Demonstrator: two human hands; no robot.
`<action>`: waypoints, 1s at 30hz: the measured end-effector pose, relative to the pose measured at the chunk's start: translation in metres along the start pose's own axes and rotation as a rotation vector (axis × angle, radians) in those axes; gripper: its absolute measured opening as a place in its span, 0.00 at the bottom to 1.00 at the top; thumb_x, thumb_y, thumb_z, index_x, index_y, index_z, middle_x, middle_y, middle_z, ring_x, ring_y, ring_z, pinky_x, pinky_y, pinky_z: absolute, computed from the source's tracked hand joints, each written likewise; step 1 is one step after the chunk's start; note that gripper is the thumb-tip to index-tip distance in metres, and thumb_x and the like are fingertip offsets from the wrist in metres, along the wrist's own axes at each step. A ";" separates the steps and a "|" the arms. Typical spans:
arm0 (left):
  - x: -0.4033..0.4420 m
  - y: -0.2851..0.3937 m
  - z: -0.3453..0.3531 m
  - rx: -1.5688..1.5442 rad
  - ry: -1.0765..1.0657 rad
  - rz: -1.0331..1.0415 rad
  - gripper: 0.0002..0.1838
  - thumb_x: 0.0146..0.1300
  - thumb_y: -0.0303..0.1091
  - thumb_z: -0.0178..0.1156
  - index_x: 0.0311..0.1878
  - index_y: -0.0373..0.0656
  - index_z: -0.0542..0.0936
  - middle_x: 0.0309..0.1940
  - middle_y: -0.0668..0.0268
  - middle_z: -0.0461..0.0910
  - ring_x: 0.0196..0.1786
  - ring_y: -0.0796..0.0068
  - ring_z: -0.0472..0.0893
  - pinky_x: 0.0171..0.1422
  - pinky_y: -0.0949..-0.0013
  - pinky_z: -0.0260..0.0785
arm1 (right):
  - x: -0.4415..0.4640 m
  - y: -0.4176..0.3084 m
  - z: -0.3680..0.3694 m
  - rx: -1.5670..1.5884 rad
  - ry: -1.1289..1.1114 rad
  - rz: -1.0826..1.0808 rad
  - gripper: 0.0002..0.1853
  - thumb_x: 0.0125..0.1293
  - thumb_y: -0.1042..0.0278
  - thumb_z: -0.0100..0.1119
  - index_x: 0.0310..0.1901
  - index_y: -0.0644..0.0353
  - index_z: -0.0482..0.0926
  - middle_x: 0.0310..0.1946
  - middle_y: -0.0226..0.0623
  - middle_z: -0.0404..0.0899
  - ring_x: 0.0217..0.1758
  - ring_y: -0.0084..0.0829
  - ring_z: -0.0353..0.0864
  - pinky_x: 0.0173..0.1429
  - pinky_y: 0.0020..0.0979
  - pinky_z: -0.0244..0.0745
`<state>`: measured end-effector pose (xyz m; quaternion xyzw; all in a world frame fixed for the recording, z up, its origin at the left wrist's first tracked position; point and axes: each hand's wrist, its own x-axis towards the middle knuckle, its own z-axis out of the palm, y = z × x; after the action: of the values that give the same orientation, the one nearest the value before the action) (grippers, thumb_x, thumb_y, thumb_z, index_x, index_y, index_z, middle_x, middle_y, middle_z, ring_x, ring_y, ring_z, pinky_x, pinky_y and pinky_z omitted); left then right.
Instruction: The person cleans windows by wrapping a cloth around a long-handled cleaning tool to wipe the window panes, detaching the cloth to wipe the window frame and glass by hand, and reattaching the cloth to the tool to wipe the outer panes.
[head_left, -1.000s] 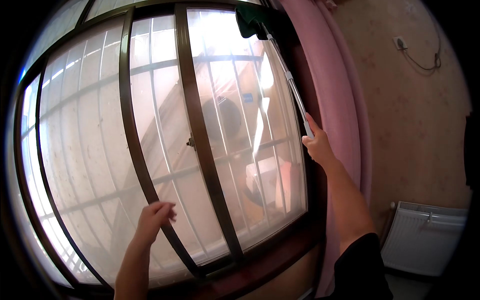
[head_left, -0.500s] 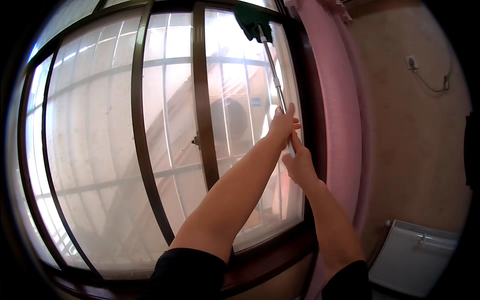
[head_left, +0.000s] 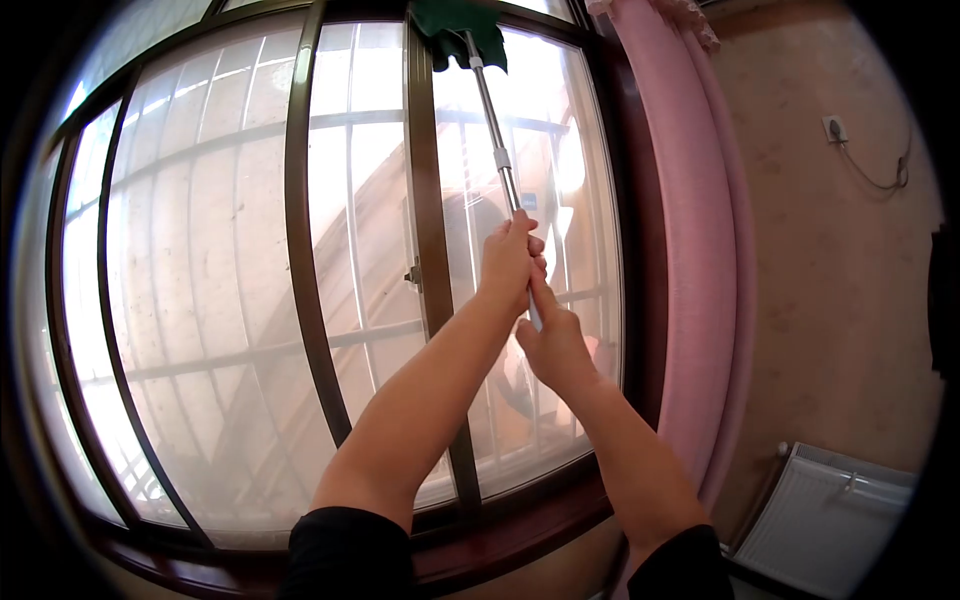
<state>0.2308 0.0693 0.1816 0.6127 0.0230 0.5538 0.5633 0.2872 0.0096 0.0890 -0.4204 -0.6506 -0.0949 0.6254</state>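
A long-handled mop with a silver telescopic pole and a green cloth head reaches up across the window. Its head lies against the top of the glass and covers part of the brown upright frame bar. My left hand is wrapped round the pole, upper of the two. Just below it, my right hand grips the lower end of the pole, its index finger stretched along it. Behind both hands is the right-hand window pane.
Brown frame bars divide the wide window, and bars show through the glass. A latch sits on one upright. Right of the window hang a pink curtain, a wall socket with a cable and a white radiator-like panel.
The mop head has slid left along the top of the window, from the right pane onto the upright bar. Both hands have moved left with the pole, and the view has shifted slightly.
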 end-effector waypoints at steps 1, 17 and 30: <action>-0.003 0.006 -0.005 0.008 0.006 0.009 0.18 0.69 0.46 0.49 0.46 0.38 0.69 0.21 0.69 0.67 0.19 0.78 0.66 0.22 0.73 0.64 | 0.001 -0.002 0.008 -0.005 0.024 -0.016 0.40 0.58 0.76 0.51 0.72 0.50 0.49 0.35 0.63 0.77 0.40 0.57 0.79 0.46 0.44 0.73; -0.045 0.064 -0.071 0.175 0.102 0.111 0.19 0.71 0.47 0.45 0.45 0.37 0.69 0.21 0.68 0.66 0.18 0.80 0.64 0.22 0.75 0.63 | -0.011 -0.057 0.072 0.016 -0.015 -0.056 0.35 0.64 0.67 0.52 0.71 0.47 0.51 0.28 0.59 0.78 0.33 0.59 0.78 0.40 0.52 0.72; -0.004 0.005 -0.031 0.334 0.001 -0.007 0.20 0.71 0.49 0.44 0.51 0.41 0.68 0.26 0.66 0.73 0.24 0.75 0.75 0.29 0.72 0.68 | -0.003 0.012 0.025 0.133 0.041 0.125 0.32 0.66 0.70 0.52 0.70 0.49 0.55 0.45 0.59 0.77 0.50 0.56 0.76 0.49 0.39 0.72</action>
<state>0.2046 0.0858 0.1749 0.6976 0.1170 0.5406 0.4554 0.2762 0.0326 0.0767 -0.4158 -0.6148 -0.0207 0.6699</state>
